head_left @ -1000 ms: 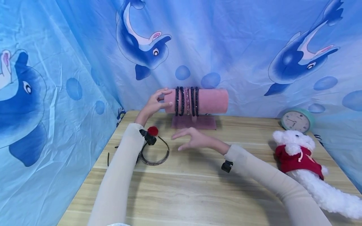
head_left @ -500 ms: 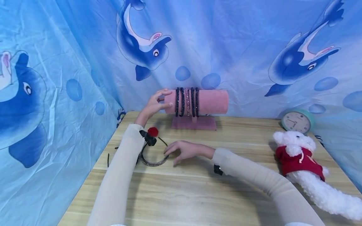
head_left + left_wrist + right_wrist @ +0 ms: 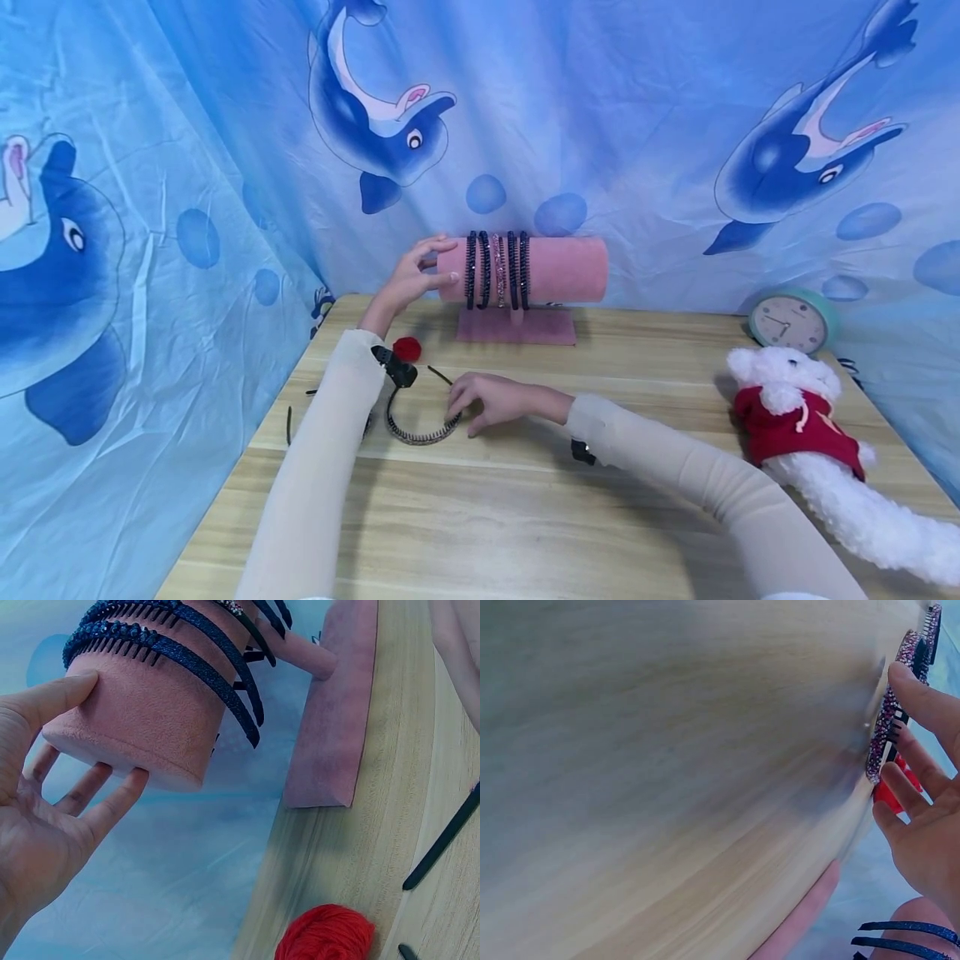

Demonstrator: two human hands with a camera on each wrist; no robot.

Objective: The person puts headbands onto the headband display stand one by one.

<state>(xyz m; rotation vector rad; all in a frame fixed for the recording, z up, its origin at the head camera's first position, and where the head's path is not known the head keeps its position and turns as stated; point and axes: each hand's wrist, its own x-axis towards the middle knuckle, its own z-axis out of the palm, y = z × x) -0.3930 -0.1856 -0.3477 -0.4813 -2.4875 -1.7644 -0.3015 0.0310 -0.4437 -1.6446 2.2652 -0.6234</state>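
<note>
A pink padded roll stand [image 3: 567, 268] stands at the back of the table, with several dark headbands [image 3: 196, 664] and one pink glittery headband [image 3: 499, 271] around its left part. My left hand [image 3: 407, 273] grips the roll's left end, thumb on its side and fingers over the end face, as the left wrist view shows. On the table, a toothed headband [image 3: 420, 439] set with sparkling stones lies in front of the stand. My right hand [image 3: 497, 398] pinches its right side between thumb and fingers. The left sleeve covers part of this headband.
A red yarn ball [image 3: 407, 348] lies beside the left wrist. Another sparkly headband [image 3: 932, 630] is partly hidden near the left forearm. At right are a mint-rimmed clock [image 3: 789, 323] and a white plush toy [image 3: 795, 421] in red. Dolphin-print curtain [image 3: 637, 100] hangs behind.
My right hand has come down and toward the left, from above the table to the loose headband. It now holds the headband, which has shifted slightly right. The left hand stays put.
</note>
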